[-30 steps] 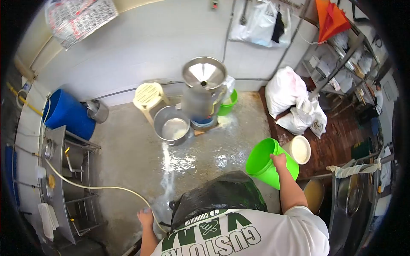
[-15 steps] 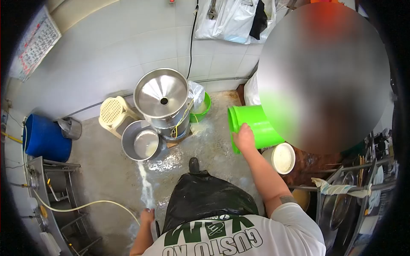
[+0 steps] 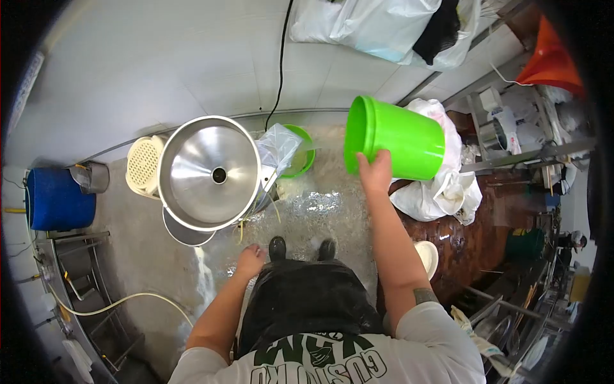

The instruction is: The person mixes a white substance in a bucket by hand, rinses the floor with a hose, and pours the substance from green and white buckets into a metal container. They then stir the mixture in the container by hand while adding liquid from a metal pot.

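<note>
Above the wet concrete floor [image 3: 326, 208], a bright green plastic bucket [image 3: 409, 144] is held on its side, its mouth toward the stainless-steel funnel hopper [image 3: 192, 173]. The right hand [image 3: 377, 173] grips its rim, thumb and fingers closed on the edge. The left hand [image 3: 251, 260] is near the hopper, whether open or closed I cannot tell. White sacks [image 3: 441, 195] stand behind the bucket; a cream perforated stool [image 3: 142, 165] sits beyond the hopper.
</note>
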### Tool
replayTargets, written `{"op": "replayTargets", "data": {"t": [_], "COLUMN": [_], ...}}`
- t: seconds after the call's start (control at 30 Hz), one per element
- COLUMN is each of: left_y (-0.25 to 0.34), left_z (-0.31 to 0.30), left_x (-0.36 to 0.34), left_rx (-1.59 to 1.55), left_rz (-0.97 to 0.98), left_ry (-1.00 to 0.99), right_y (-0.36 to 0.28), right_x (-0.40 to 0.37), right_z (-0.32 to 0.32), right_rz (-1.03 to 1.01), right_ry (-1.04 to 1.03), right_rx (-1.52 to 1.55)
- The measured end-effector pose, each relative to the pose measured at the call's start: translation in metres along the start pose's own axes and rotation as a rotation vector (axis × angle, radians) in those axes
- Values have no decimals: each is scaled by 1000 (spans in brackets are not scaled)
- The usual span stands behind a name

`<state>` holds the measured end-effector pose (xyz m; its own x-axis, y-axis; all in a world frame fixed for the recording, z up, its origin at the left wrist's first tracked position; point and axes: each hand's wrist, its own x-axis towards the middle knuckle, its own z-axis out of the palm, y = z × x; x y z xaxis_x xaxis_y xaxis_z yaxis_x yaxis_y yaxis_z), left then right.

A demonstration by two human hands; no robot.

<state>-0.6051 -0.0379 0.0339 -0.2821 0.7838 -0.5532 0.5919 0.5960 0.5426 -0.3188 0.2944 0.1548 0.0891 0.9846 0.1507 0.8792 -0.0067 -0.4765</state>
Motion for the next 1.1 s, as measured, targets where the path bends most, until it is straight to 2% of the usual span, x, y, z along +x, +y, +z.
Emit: {"op": "replayTargets", "data": {"t": [0.03,0.07,0.13,0.2,0.23,0.3,0.33,0.4,0.47,0.5,0.6,0.73,0.8,0.87,0.93,1.0,1.03,1.1], "left_y": [23,40,57,69,72,67,60,55,62,58,37,46,38,54,83,80,75,59], "left_z": [8,21,57,97,115,157,178,215,221,233,261,277,287,288,288,289,286,286], "left_x": [13,27,64,107,130,181,211,271,333,365,438,470,473,463,431,395,374,329], "left_rx": [-1,-5,-30,-53,-92,-146,-165,-419,-721,-845,-1294,-1527,-1738,-1747,-1715,-1662,-1618,-1502], "left_rz": [28,54,-8,-74,-104,-140,-145,-348,-606,-682,-850,-838,-504,-477,-591,-617,-652,-705], "left_ry": [-59,-121,-136,-157,-101,8,66,139,-34,15,165,190,223,198,228,201,180,121], "right_y": [17,52,141,196,228,289,310,343,358,362,376,395,405,411,401,419,449,398], "right_x": [6,11,15,11,5,-20,-33,-52,-73,-78,-88,-84,-77,-67,-59,-54,-57,-37], "right_z": [6,24,71,90,106,133,138,140,136,134,125,117,118,124,133,141,152,141], "right_rz": [99,104,275,612,631,879,904,992,1045,1073,1082,1021,1024,869,836,693,638,660], "right_ry": [29,6,-11,-212,-235,-295,-312,-429,-432,-416,-392,-333,-316,-350,-325,-305,-296,-292], "right_rx": [65,66,218,636,628,806,786,887,886,907,889,886,848,853,836,656,668,647]}}
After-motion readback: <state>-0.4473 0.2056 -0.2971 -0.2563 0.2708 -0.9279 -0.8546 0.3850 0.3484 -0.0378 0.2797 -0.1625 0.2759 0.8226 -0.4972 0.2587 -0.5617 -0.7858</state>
